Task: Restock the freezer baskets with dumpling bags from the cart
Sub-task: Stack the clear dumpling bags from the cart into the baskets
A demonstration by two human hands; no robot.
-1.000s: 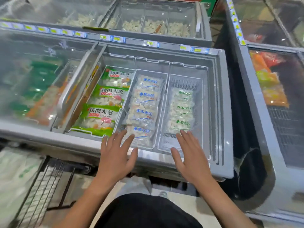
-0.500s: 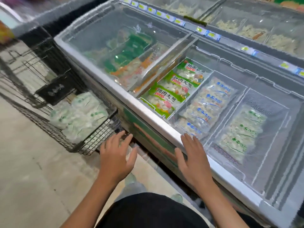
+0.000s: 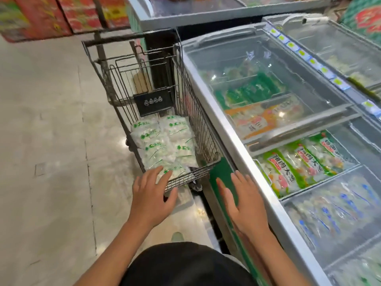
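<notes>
Shop floor beside freezer (image 3: 231, 141); left hand (image 3: 151, 196) flat, fingers spread over cart (image 3: 191, 176) near edge; right hand (image 3: 244, 203) open, empty, alongside freezer front

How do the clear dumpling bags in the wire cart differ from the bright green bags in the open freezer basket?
The clear dumpling bags with green lettering are see-through, with pale dumplings showing; the bright green bags with red labels carry bold printed panels. The clear bags are piled in the wire cart, while the green bags lie overlapped in a row in the freezer basket. Both kinds lie flat, untouched by either hand.
</notes>
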